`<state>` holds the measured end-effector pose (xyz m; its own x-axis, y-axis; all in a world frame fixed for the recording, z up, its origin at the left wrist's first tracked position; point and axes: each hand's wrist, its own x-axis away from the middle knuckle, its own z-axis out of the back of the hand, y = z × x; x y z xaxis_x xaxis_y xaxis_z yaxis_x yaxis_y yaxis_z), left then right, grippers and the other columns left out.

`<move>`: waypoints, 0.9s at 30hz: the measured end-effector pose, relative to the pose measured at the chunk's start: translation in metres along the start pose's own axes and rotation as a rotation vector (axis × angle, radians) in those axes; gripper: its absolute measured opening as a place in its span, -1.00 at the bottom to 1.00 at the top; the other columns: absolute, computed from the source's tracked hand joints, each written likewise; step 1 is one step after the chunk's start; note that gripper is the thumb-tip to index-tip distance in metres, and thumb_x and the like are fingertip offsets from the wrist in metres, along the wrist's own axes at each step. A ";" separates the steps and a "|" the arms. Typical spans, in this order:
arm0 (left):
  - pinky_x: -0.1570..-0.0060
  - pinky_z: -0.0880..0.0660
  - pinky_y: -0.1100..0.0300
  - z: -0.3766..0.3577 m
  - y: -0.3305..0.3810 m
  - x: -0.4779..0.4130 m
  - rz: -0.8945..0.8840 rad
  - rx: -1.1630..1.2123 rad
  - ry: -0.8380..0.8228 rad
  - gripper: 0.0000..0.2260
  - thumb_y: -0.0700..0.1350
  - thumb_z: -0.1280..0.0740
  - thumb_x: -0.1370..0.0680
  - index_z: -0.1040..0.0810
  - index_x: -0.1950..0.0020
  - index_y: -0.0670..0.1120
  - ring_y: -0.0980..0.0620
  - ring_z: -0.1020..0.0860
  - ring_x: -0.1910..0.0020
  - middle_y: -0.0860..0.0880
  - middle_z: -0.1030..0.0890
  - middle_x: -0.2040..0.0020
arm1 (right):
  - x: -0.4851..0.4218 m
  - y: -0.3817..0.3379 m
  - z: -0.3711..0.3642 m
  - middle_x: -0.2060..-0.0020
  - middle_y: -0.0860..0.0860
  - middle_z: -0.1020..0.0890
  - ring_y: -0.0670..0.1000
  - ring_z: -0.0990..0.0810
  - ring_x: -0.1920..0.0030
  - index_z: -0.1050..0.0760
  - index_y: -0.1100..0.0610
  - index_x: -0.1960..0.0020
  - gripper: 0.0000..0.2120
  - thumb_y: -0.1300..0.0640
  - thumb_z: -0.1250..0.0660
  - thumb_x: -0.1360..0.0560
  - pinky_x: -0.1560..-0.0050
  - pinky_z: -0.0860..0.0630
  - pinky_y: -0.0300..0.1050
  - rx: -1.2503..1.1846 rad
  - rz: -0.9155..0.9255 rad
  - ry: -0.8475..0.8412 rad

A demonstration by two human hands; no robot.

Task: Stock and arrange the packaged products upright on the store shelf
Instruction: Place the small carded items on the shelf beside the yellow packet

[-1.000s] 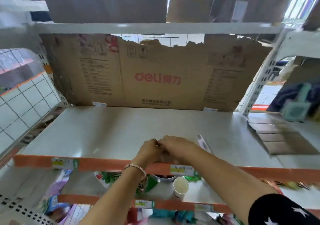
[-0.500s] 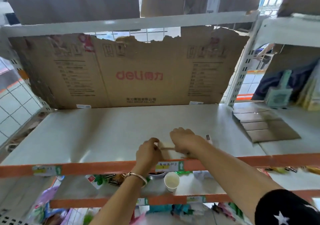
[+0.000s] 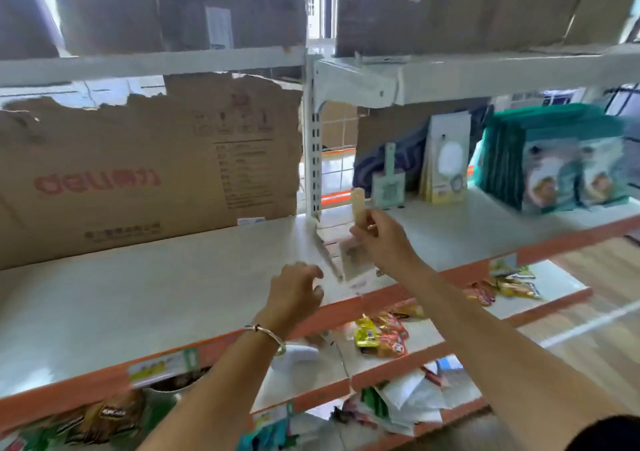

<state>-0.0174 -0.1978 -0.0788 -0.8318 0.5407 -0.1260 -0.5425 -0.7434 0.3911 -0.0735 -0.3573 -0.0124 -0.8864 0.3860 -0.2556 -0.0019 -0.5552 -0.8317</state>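
Observation:
My right hand (image 3: 384,242) pinches a small cream flat package (image 3: 358,208) and holds it upright above the seam between two shelf bays. My left hand (image 3: 294,294) hovers over the white shelf (image 3: 138,294) with fingers loosely curled and nothing in it; a bracelet sits on its wrist. On the right shelf bay (image 3: 485,228) stand packaged products: a pale green carded item (image 3: 388,187), cream packs (image 3: 445,159) and teal packs (image 3: 554,159).
A torn cardboard sheet (image 3: 138,180) lines the back of the left bay. A perforated white upright (image 3: 313,145) divides the bays. Cardboard boxes (image 3: 450,7) fill the top shelf. Snack packets (image 3: 381,336) lie on the lower shelves. Wooden floor shows at right.
The view has swung to the right. My hands have parted; the right hand has lifted the cream package off the shelf and moved it right, and the left hand has let go.

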 end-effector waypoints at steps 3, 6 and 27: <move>-0.14 -0.44 0.08 -0.012 0.036 -0.014 -0.030 -0.080 -0.019 -0.72 -0.05 -0.27 -0.50 -0.54 -0.20 0.03 -0.10 -0.50 -0.18 -0.05 -0.58 -0.17 | 0.001 0.030 0.052 0.22 -0.03 -0.47 -0.13 -0.49 0.29 -0.39 0.20 0.02 -0.93 0.21 -0.26 -0.55 0.40 -0.39 -0.42 -0.048 -0.040 0.001; -0.13 -0.46 0.07 -0.020 0.061 -0.026 -0.018 -0.084 -0.036 -0.72 -0.06 -0.28 -0.51 -0.54 -0.21 0.01 -0.12 -0.52 -0.18 -0.08 -0.59 -0.18 | -0.001 0.057 0.088 0.23 -0.09 -0.47 -0.17 -0.47 0.30 -0.41 0.14 -0.01 -0.93 0.20 -0.28 -0.54 0.41 -0.35 -0.49 -0.012 -0.046 0.038; -0.09 -0.46 0.16 -0.051 0.089 -0.163 0.009 -0.027 -0.107 -0.75 -0.14 -0.22 -0.53 -0.56 -0.16 -0.03 -0.05 -0.53 -0.15 -0.04 -0.59 -0.15 | -0.194 0.132 0.098 0.18 -0.02 -0.54 0.01 -0.52 0.17 -0.48 0.13 0.03 -0.86 0.05 -0.28 -0.54 0.12 -0.47 -0.10 0.028 -0.074 0.029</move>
<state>0.0638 -0.3726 -0.0700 -0.8204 0.5713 -0.0242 -0.5388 -0.7582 0.3672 0.0531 -0.5777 -0.0242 -0.8696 0.4475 -0.2085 -0.0803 -0.5449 -0.8346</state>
